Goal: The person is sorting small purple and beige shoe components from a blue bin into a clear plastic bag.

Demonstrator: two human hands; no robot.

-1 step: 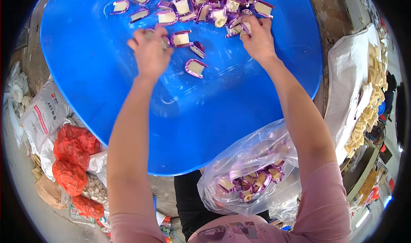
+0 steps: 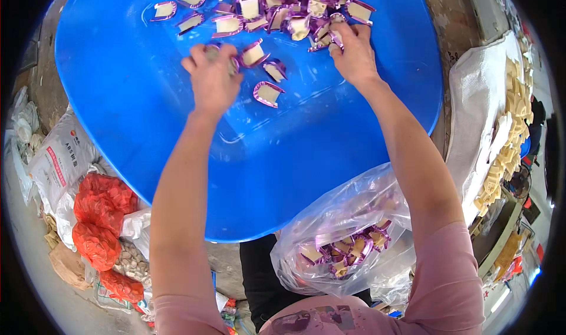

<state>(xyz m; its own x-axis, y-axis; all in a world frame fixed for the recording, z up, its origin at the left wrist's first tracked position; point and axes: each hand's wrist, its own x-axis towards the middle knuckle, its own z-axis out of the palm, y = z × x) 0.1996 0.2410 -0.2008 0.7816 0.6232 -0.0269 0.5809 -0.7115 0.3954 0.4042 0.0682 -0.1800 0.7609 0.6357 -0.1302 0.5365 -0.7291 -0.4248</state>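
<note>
Shiny purple U-shaped plastic pieces with cream insides [image 2: 250, 7] lie heaped at the far side of a blue tub [image 2: 283, 176]. My left hand [image 2: 215, 78] is at the heap's near left, fingers curled round a purple piece [image 2: 234, 65] that they partly hide. Just right of it lie a loose piece [image 2: 253, 53], a tilted one [image 2: 275, 70] and, nearer me, a third [image 2: 268, 94]. At the heap's right edge, the thumb and fingers of my right hand [image 2: 356, 52] close on another purple piece [image 2: 336, 38].
A clear plastic bag [image 2: 312, 229] holding more purple pieces hangs at the tub's near right edge. Red bags [image 2: 97, 240] and a white sack [image 2: 62, 152] stand on the left. To the right, a white sack [image 2: 480, 105] lies beside cream-coloured pieces [image 2: 510, 140].
My left hand has shifted slightly right, and the loose pieces beside it have turned and moved a little. My right hand has hardly moved.
</note>
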